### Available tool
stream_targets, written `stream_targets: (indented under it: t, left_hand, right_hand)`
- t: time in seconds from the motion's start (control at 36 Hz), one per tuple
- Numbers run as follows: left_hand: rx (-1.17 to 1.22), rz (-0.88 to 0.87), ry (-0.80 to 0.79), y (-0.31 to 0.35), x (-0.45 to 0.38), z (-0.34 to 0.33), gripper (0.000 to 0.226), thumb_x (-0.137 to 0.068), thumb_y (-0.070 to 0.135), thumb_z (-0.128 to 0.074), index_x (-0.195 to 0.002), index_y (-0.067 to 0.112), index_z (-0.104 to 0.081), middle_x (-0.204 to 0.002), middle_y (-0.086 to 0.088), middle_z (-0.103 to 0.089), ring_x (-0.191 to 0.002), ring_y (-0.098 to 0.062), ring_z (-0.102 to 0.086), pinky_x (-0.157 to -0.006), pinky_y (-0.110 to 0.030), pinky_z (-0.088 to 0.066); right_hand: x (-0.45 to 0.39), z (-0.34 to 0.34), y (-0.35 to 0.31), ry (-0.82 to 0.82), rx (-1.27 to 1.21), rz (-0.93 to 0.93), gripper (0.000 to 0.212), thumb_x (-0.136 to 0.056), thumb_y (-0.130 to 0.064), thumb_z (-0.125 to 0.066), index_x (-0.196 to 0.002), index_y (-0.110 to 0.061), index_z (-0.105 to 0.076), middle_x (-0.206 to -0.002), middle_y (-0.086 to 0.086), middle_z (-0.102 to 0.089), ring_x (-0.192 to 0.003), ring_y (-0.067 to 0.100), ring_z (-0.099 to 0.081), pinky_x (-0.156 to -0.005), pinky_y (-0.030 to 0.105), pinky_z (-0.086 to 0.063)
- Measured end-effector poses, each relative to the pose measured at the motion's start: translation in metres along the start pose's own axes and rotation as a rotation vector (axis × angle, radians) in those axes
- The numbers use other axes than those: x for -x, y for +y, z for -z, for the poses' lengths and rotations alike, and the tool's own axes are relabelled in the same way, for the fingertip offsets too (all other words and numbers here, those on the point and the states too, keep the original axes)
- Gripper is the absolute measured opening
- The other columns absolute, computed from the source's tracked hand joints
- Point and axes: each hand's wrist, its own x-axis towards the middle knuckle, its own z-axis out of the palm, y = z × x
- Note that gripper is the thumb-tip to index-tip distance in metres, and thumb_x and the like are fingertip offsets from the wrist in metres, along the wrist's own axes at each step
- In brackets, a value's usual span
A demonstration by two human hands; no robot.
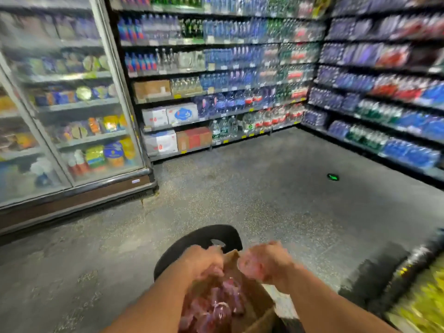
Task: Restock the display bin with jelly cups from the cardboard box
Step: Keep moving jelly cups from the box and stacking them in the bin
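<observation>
the jelly cups [216, 308], pink and blurred, fill the open cardboard box [259, 318] at the bottom of the view. the left hand [204, 263] curls into the cups at the box's far edge. the right hand [266, 263] grips a pink cup just above the box. a black stool [211, 234] stands behind on the grey floor [288, 200].

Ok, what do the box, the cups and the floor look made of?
Box: brown, matt, with folded flaps, so it looks like cardboard. Cups: pinkish and glossy with highlights, probably clear plastic, though blur leaves this open. Floor: grey, speckled, faintly shiny, maybe polished concrete or terrazzo.
</observation>
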Motion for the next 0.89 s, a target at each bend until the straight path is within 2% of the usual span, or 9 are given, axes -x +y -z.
stream_targets:
  t: [0.11, 0.17, 0.25, 0.31, 0.39, 0.44, 0.53, 0.72, 0.89]
  left_hand:
    - [0.032, -0.275, -0.029, 0.043, 0.031, -0.014, 0.039, -0.058, 0.046, -0.073, -0.086, 0.02, -0.071, -0.091, -0.003, -0.072, -0.088, -0.018, -0.068, -0.079, -0.033, -0.055]
    - [0.037, -0.397, -0.083, 0.071, 0.062, -0.03, 0.051, -0.059, 0.055, -0.078, -0.094, 0.018, -0.075, -0.095, -0.002, -0.075, -0.092, -0.02, -0.071, -0.084, -0.04, -0.056]
    - [0.028, -0.597, -0.184, 0.112, 0.087, -0.067, 0.048, -0.051, 0.04, -0.082, -0.09, 0.011, -0.077, -0.087, -0.004, -0.075, -0.082, -0.02, -0.072, -0.085, -0.048, -0.059]
    - [-0.01, -0.706, -0.222, 0.138, 0.12, -0.096, 0.051, -0.041, 0.036, -0.077, -0.085, 0.009, -0.076, -0.083, -0.005, -0.069, -0.079, -0.02, -0.067, -0.083, -0.053, -0.058]
    - [-0.075, -0.813, -0.245, 0.161, 0.203, -0.132, 0.038, -0.05, 0.03, -0.077, -0.081, 0.011, -0.065, -0.083, -0.003, -0.063, -0.075, -0.017, -0.058, -0.063, -0.033, -0.051]
    - [-0.071, -0.846, -0.268, 0.167, 0.251, -0.153, 0.03, -0.056, 0.024, -0.078, -0.077, 0.014, -0.059, -0.082, -0.002, -0.06, -0.074, -0.017, -0.054, -0.058, -0.03, -0.038]
    - [-0.075, -0.925, -0.334, 0.175, 0.299, -0.194, 0.038, -0.046, 0.03, -0.073, -0.077, 0.013, -0.058, -0.083, -0.004, -0.059, -0.074, -0.018, -0.055, -0.061, -0.031, -0.039]
    - [-0.074, -1.041, -0.486, 0.183, 0.389, -0.296, 0.023, -0.072, 0.012, -0.08, -0.08, 0.013, -0.059, -0.078, 0.002, -0.057, -0.07, -0.013, -0.052, -0.057, -0.028, -0.037]
    - [-0.099, -1.139, -0.503, 0.189, 0.46, -0.37, 0.022, -0.072, 0.018, -0.081, -0.087, 0.011, -0.065, -0.083, 0.0, -0.065, -0.076, -0.016, -0.058, -0.065, -0.029, -0.043]
  right_hand:
    - [0.079, 0.041, -0.009, 0.13, -0.114, 0.096, 0.023, -0.087, -0.015, -0.064, -0.105, 0.0, -0.062, -0.078, 0.015, -0.067, -0.052, 0.019, -0.052, -0.048, 0.026, -0.03]
    - [0.134, 0.059, -0.015, 0.264, -0.15, 0.162, 0.013, -0.081, -0.018, -0.069, -0.09, -0.008, -0.07, -0.073, 0.011, -0.066, -0.056, 0.02, -0.053, -0.049, 0.025, -0.029]
    - [0.203, 0.088, -0.013, 0.443, -0.101, 0.276, 0.016, -0.081, -0.022, -0.07, -0.067, -0.012, -0.07, -0.069, 0.004, -0.064, -0.062, 0.018, -0.056, -0.057, 0.029, -0.039]
    - [0.246, 0.109, -0.008, 0.572, -0.052, 0.318, 0.023, -0.085, -0.017, -0.066, -0.063, -0.012, -0.068, -0.07, 0.004, -0.064, -0.066, 0.018, -0.057, -0.063, 0.032, -0.044]
    - [0.306, 0.139, 0.009, 0.704, -0.08, 0.327, 0.015, -0.07, -0.026, -0.074, -0.074, -0.014, -0.067, -0.081, 0.001, -0.069, -0.077, 0.019, -0.065, -0.078, 0.033, -0.056]
    - [0.341, 0.16, 0.026, 0.815, -0.127, 0.331, 0.038, -0.052, -0.034, -0.076, -0.083, -0.014, -0.069, -0.083, 0.001, -0.073, -0.081, 0.021, -0.07, -0.081, 0.04, -0.059]
    - [0.392, 0.188, 0.055, 0.959, -0.123, 0.335, 0.029, -0.061, -0.031, -0.082, -0.081, -0.016, -0.067, -0.078, -0.001, -0.07, -0.076, 0.021, -0.067, -0.067, 0.035, -0.054]
    - [0.495, 0.246, 0.125, 1.186, -0.158, 0.337, 0.024, -0.066, -0.026, -0.082, -0.081, -0.018, -0.066, -0.084, 0.0, -0.073, -0.077, 0.018, -0.068, -0.077, 0.037, -0.056]
    - [0.575, 0.286, 0.172, 1.328, -0.1, 0.305, 0.045, -0.073, -0.019, -0.079, -0.114, -0.014, -0.063, -0.087, -0.004, -0.064, -0.089, 0.022, -0.066, -0.074, 0.028, -0.049]
